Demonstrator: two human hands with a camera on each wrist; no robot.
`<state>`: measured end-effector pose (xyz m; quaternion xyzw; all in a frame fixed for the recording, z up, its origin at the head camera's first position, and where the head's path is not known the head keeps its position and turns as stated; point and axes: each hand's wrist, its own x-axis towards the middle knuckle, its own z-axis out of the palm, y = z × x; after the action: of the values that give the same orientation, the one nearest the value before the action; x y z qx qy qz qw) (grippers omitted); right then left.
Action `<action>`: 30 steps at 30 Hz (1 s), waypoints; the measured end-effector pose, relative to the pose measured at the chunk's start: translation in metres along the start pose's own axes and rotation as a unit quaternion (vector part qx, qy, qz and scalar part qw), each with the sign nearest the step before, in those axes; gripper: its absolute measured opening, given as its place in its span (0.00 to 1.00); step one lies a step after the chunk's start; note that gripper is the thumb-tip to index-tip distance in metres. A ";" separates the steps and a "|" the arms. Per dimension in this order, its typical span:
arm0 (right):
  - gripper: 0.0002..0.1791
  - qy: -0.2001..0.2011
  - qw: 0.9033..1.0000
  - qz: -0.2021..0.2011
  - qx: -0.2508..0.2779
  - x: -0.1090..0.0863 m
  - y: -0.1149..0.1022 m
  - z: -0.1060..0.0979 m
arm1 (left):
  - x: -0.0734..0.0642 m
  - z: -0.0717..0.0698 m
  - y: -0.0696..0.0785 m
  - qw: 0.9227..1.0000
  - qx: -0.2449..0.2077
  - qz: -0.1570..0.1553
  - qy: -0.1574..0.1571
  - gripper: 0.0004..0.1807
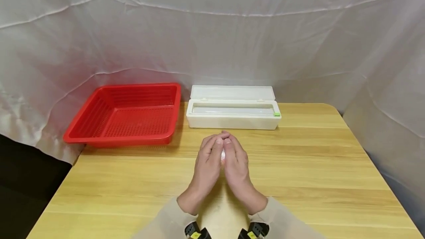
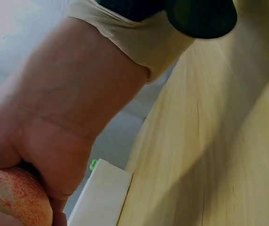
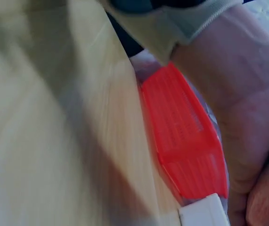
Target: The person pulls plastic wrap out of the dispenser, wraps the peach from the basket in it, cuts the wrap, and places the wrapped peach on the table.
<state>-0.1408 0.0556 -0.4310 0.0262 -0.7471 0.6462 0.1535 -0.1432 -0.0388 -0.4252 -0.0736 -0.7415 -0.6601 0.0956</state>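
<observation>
Both hands are cupped together around a round, pale fruit with red speckles, mostly hidden between the palms. My left hand curls round its left side and my right hand round its right, with thumbs side by side on top and fingertips meeting at the far end. A shiny whitish spot shows in the gap between the thumbs. In the right wrist view, part of the fruit peeks out under the palm. Just beyond the hands stands a white plastic wrap dispenser, its lid raised and a green slider at its right end.
A red plastic basket with a perforated bottom sits at the back left, overhanging the table's left edge. Behind the wooden table and along its sides hangs pale cloth.
</observation>
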 end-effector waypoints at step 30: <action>0.19 -0.016 0.998 0.042 -0.046 0.007 -0.002 -0.004 | 0.005 0.006 0.002 0.985 -0.150 -0.090 0.008 0.19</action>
<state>-0.1464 0.0606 -0.4265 -0.0016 -0.7787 0.6168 0.1152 -0.1479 -0.0331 -0.4225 -0.0142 -0.6370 -0.7702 0.0296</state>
